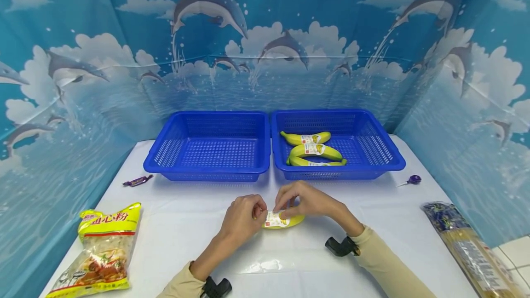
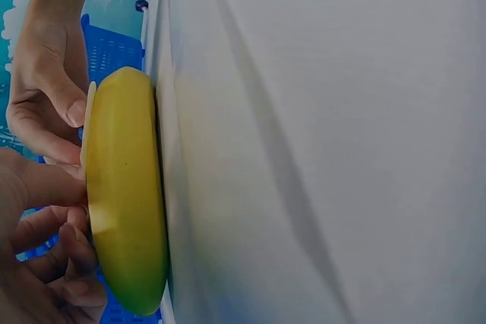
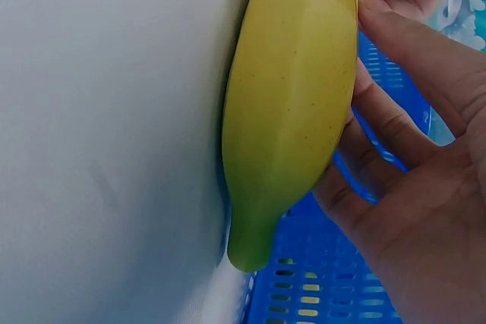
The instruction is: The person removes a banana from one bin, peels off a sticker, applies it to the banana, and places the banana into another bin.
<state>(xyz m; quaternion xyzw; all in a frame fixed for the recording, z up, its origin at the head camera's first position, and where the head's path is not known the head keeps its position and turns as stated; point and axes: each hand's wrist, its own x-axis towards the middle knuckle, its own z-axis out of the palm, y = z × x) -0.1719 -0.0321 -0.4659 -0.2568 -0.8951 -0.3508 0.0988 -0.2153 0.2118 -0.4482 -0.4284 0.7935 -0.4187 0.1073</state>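
Observation:
A yellow banana (image 1: 296, 220) with greenish ends lies crosswise on the white tabletop in front of me. On its upper side is a white printed label (image 1: 274, 220), whose edge stands slightly off the skin in the left wrist view. My left hand (image 1: 244, 217) holds the banana (image 2: 127, 187) at its left end, thumb on top and the other fingers curled on the far side. From the right, my right hand (image 1: 308, 200) grips it, with the thumb at the label and fingers behind the banana (image 3: 292, 96). The two thumbs are close together over the label.
Two blue baskets stand at the back; the right basket (image 1: 372, 151) holds three labelled bananas (image 1: 316, 151), while the left basket (image 1: 223, 153) has none. A wrapped candy (image 1: 137, 181) and yellow food bag (image 1: 105, 252) lie left; a lollipop (image 1: 414, 179) and long clear package (image 1: 472, 252) lie right.

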